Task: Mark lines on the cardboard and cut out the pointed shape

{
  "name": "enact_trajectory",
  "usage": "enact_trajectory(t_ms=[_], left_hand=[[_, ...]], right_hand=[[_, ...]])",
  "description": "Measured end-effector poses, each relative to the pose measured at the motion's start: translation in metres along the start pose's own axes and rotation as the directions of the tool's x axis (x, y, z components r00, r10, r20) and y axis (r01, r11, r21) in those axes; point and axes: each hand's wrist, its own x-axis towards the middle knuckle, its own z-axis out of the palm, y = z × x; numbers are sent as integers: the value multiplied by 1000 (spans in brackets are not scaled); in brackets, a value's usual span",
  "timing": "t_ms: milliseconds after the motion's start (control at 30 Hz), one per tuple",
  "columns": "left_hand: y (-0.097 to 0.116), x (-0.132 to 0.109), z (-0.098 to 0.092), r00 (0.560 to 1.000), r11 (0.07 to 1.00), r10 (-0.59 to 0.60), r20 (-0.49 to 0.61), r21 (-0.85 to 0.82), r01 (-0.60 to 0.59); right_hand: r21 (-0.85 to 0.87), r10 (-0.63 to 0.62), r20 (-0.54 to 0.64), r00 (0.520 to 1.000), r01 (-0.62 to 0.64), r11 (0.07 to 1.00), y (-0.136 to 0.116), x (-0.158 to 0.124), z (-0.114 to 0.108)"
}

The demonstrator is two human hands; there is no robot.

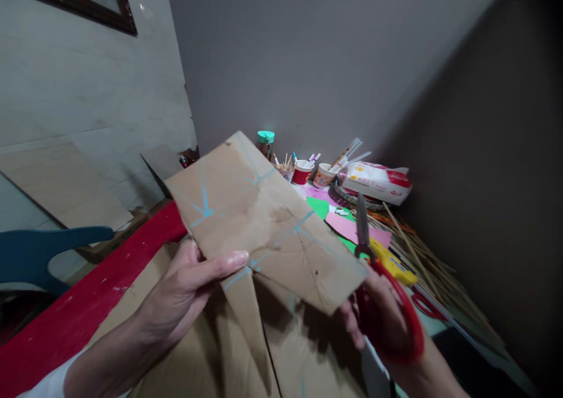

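A piece of brown cardboard [259,210] with light-blue drawn lines is held up in front of me, with a narrow cut flap [250,322] hanging from its lower edge. My left hand [193,281] grips the sheet at its lower left, thumb on top and fingers underneath. Red-handled scissors [407,310] are in my right hand [378,304], their blades pointing up and away. Fingertips of that hand are close to the sheet's right corner; whether they touch it I cannot tell. More cardboard [193,357] lies below, partly shadowed.
At the back stand paper cups [303,172] with pens and sticks, a teal-lidded bottle [266,143] and a tissue pack [376,182]. On the right lie pink paper [352,228], a yellow tool [391,261] and thin wooden sticks [422,269]. A blue chair [48,257] is left.
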Motion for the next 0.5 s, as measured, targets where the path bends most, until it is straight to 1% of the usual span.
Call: enact_trajectory(t_ms=[33, 100, 133, 200, 267, 333, 433, 500], left_hand=[[0, 0, 0, 999, 1000, -26, 23, 17, 26], [1, -1, 1, 993, 995, -83, 87, 56, 78], [1, -1, 2, 986, 993, -105, 127, 71, 97], [-1, -2, 4, 975, 991, -120, 187, 88, 105], [-5, -2, 5, 979, 991, -89, 182, 110, 70], [-9, -3, 5, 987, 988, -51, 155, 149, 28], [-15, -5, 7, 988, 979, -17, 151, 203, -14], [-17, -6, 9, 988, 974, 14, 151, 220, -48]], right_hand=[[20, -17, -4, 1000, 18, 1000, -2, 3, -5], [51, -15, 13, 1000, 15, 999, -7, 4, -11], [43, -20, 36, 999, 18, 999, -9, 2, -11], [-38, -56, 103, 993, 60, 997, -13, -5, -7], [-159, -110, 141, 984, 132, 978, -16, -14, 1], [-245, -152, 108, 982, 174, 954, -19, -20, 9], [-246, -142, 24, 990, 144, 959, -21, -25, 16], [-191, -89, 23, 996, 91, 977, -20, -27, 18]])
